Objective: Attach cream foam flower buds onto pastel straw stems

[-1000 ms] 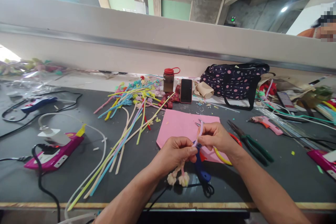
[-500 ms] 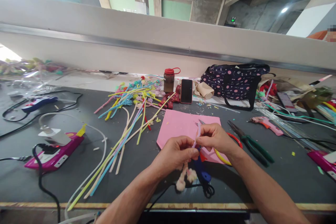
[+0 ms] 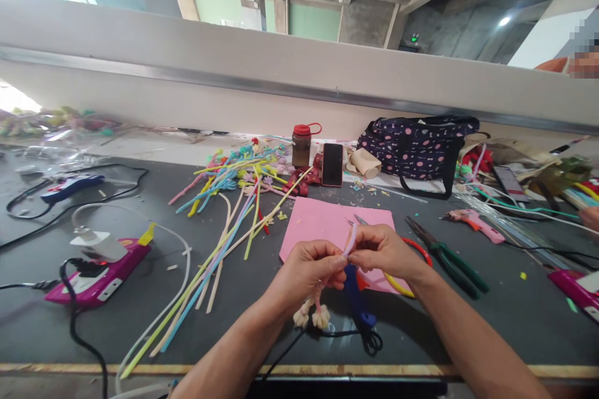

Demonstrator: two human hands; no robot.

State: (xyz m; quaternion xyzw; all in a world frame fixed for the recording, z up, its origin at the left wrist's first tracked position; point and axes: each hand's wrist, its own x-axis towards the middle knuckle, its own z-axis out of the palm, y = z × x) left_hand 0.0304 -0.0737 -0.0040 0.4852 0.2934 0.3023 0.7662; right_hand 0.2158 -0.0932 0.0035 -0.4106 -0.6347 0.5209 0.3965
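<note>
My left hand [image 3: 309, 274] is closed in a pinch on a lilac pipe cleaner [image 3: 351, 239]. Thumb and fingers of my right hand [image 3: 381, 252] pinch the same strip near its bent upper part. Below my left hand hangs a pinkish stem with fluffy cream ends [image 3: 321, 317]; how it meets the lilac strip is hidden by my fingers. Both hands are above the near edge of a pink sheet [image 3: 313, 221]. Under them lies a blue-handled tool [image 3: 358, 305] with a black cord. Scissors with red and yellow handles [image 3: 421, 249] lie partly behind my right hand.
Loose pipe cleaners [image 3: 219, 249] spread to the left, beside a magenta power strip [image 3: 116, 271]. Green-handled pliers [image 3: 458, 265] and a pink glue gun [image 3: 477, 224] lie right. Behind stand a bottle [image 3: 302, 148], a phone [image 3: 332, 165] and a patterned bag [image 3: 416, 149]. Another person shows at the right edge.
The fluffy ends have swung slightly left and up beneath my left hand. Both hands have shifted a little left, still pinching the lilac strip. Part of another person's hand has appeared at the right edge.
</note>
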